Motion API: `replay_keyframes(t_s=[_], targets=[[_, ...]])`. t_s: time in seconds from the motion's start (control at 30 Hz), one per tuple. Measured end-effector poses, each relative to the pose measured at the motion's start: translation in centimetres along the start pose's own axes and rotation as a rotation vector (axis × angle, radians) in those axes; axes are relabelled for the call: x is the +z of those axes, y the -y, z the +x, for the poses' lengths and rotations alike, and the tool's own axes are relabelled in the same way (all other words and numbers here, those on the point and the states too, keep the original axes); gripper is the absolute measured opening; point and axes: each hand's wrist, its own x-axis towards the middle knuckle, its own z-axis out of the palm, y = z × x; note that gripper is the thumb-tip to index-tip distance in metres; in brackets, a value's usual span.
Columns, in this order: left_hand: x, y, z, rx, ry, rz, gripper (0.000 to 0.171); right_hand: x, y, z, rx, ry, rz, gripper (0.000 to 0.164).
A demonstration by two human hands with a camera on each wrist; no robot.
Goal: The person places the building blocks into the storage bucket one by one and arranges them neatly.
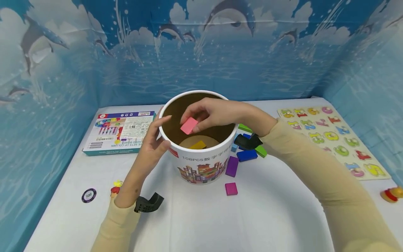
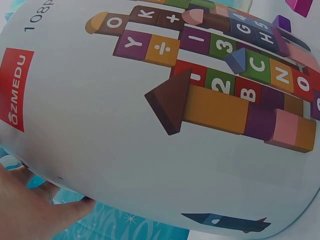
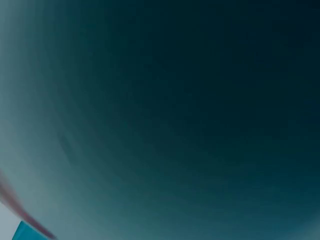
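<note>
A large white bucket with printed block pictures stands upright on the table. My left hand holds its left side near the rim, fingers and thumb spread around the wall. In the left wrist view, part of that hand lies against the printed bucket wall. Over the bucket's opening, my right hand pinches a pink block between thumb and fingers. A yellow block lies on the bucket's bottom. Dark, blurred bucket wall fills most of the right wrist view; neither hand nor block shows there.
Right of the bucket lie a purple block, a magenta block, a blue block and green ones. A number puzzle board is at right, a flat box at left. A round chip and small toy lie front left.
</note>
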Motion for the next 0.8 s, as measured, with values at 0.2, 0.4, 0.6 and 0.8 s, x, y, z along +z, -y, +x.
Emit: replay_keyframes(t_s=[0.2, 0.4, 0.6, 0.8], targets=[[-0.1, 0.0, 0.0, 0.004, -0.006, 0.001, 0.061, 0.5, -0.1, 0.7, 0.112, 0.142, -0.136, 0.024], [-0.1, 0.1, -0.1, -0.011, -0.009, 0.000, 0.060, 0.9, 0.1, 1.1, 0.202, 0.241, -0.208, 0.030], [0.0, -0.4, -0.1, -0.014, -0.004, -0.015, 0.060, 0.9, -0.1, 0.4, 0.016, 0.036, -0.239, 0.033], [0.5, -2.0, 0.0, 0.008, -0.002, 0.007, 0.068, 1.9, 0.8, -5.0, -0.235, -0.438, 0.038, 0.023]])
